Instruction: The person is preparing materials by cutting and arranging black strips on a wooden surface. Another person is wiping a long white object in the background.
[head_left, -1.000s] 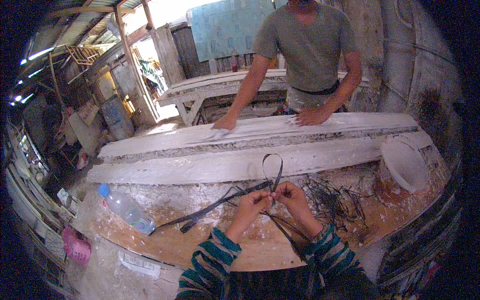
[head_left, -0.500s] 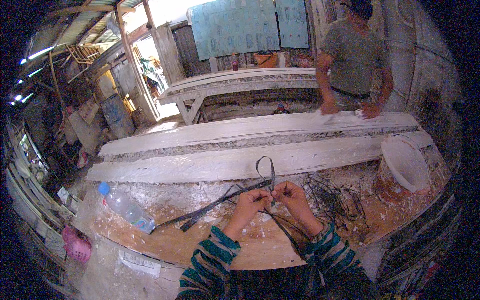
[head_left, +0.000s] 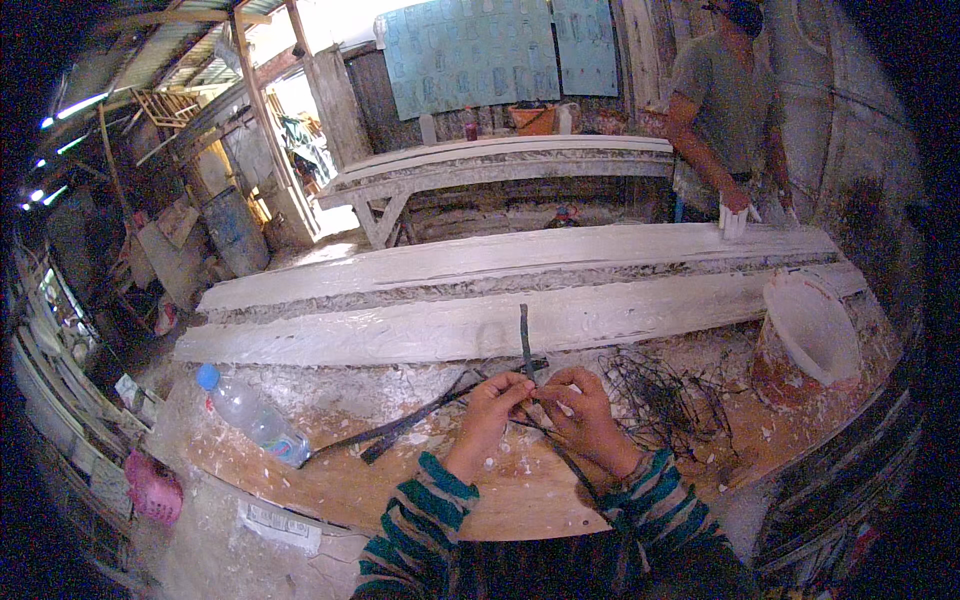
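Observation:
My left hand is closed in a pinch on a thin dark strip, whose free end stands up above the fingertips. My right hand is closed right beside it, thumb and forefinger meeting on the same strip. Below the fingers a dark length runs down toward my right sleeve; the fingers hide where it joins. More flat dark strips lie on the wooden board to the left. To the right of my hands rests a loose tangle of thin black strands.
A clear bottle with a blue cap lies at the left. White-coated long planks stretch across beyond my hands. A white-smeared bucket leans at the right. Across the planks stands a person, with another bench behind.
The loop above my fingers has opened out into one straight upright end. My right hand has turned slightly. The person across has shifted right and straightened up.

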